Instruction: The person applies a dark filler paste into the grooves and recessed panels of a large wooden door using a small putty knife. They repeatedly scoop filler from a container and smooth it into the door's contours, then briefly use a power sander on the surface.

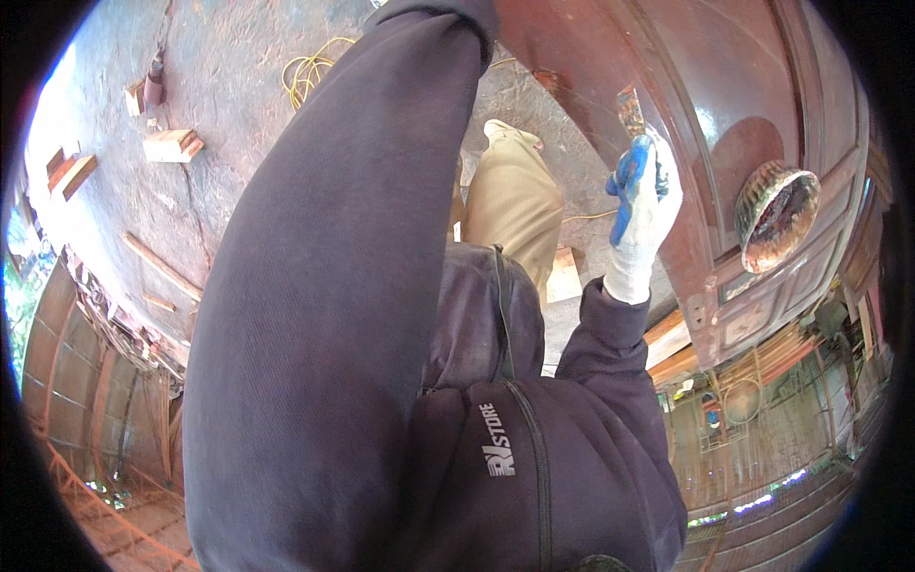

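Note:
My right hand [643, 186], in a white and blue work glove, is closed around a scraper. The stained, flat blade of the scraper [629, 111] sticks up past my fingers; its handle is hidden in the glove. Beside that hand lies a large reddish-brown wooden door [658, 81] with panelled mouldings. My left arm [334, 267], in a dark sleeve, stretches across the view to the top edge, where the hand is cut off. A round, ribbed bowl [780, 217] with a crusted, stained inside rests on the door, to the right of my right hand.
Wood blocks [172, 146] and a thin wooden stick [160, 265] lie on the worn floor at the left. A coiled yellow cord [307, 74] is on the floor beyond my left arm. Timber pieces [669, 338] sit under the door's near end.

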`<state>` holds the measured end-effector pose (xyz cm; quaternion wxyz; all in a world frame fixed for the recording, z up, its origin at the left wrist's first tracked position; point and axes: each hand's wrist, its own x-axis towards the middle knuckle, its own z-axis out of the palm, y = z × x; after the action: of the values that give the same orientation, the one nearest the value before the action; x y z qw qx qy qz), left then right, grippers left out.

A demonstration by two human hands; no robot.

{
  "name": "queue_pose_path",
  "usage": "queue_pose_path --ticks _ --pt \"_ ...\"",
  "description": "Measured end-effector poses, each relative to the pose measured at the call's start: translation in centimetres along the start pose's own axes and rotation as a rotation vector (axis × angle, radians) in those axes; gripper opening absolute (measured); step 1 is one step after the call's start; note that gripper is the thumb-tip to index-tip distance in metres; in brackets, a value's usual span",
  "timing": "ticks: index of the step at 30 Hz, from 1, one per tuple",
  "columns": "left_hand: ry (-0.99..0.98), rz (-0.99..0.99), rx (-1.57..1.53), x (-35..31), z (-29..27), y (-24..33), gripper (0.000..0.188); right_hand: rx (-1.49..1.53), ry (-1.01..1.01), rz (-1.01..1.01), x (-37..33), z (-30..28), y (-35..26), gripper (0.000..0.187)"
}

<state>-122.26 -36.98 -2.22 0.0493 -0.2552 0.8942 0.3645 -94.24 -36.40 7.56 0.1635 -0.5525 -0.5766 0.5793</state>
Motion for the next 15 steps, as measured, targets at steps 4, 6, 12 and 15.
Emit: queue_pose_path --ticks 4,6,12,15 --pt "-0.017 0.005 0.007 0.2 -0.2 0.0 0.075 -0.449 -0.087 -0.526 1.6 0.8 1.7 0.035" --pt "-0.045 -0.012 0.0 0.0 -0.5 0.2 0.075 -0.635 -0.179 -0.558 1.6 1.7 1.4 0.042" --pt "-0.008 -0.01 0.013 -0.2 0.1 0.2 0.076 -1.073 -0.079 -0.903 2.1 2.7 4.7 0.036" --pt "0.03 -0.003 -0.016 0.2 0.4 -0.2 0.077 -1.067 -0.114 -0.942 2.2 2.0 4.9 0.039"
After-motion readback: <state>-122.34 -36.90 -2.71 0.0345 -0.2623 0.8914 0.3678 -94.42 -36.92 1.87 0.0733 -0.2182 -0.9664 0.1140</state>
